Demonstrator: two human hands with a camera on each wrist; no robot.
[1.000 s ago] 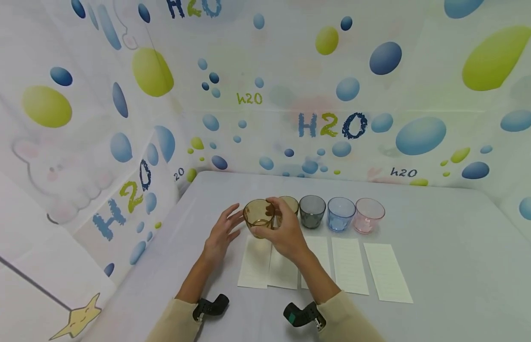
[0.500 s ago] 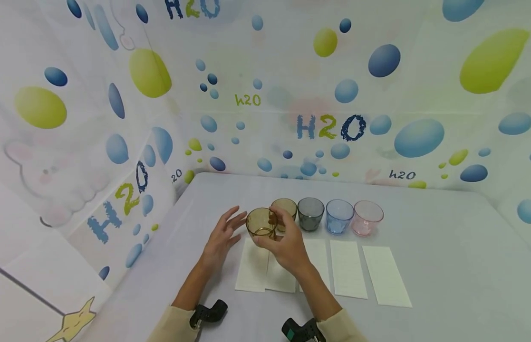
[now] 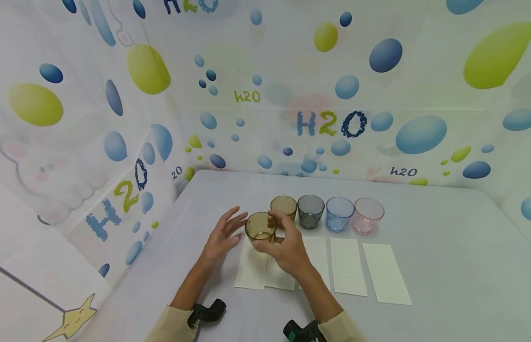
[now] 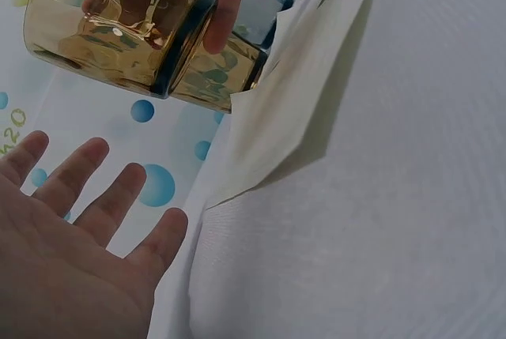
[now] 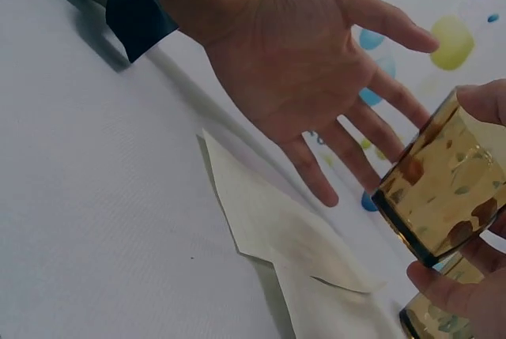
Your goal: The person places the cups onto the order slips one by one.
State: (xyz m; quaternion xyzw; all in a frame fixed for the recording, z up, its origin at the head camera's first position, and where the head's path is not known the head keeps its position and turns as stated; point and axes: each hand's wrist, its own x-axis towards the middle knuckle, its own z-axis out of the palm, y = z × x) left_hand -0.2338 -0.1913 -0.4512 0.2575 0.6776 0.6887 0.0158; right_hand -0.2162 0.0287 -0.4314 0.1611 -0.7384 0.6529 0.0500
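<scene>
My right hand (image 3: 288,244) grips an amber glass tumbler (image 3: 260,228), raised over the leftmost paper slips, its thumb and fingers at the glass's right side. Beside the tumbler's left side is my left hand (image 3: 222,235), fingers spread and straight. The left wrist view shows a gap between this hand (image 4: 87,236) and the held tumbler (image 4: 111,31). A second amber tumbler (image 3: 284,204) stands just behind, at the left end of a row with a grey tumbler (image 3: 311,211), a blue tumbler (image 3: 340,213) and a pink tumbler (image 3: 368,216).
Several cream paper slips lie side by side in front of the row, among them a slip under the held tumbler (image 3: 250,270) and the rightmost slip (image 3: 387,275). The white-covered table (image 3: 453,247) meets a patterned backdrop (image 3: 282,114) behind and at the left.
The held amber tumbler has come down and slightly toward me with my right hand, uncovering more of the amber tumbler behind. My left hand has stayed beside it, fingers spread.
</scene>
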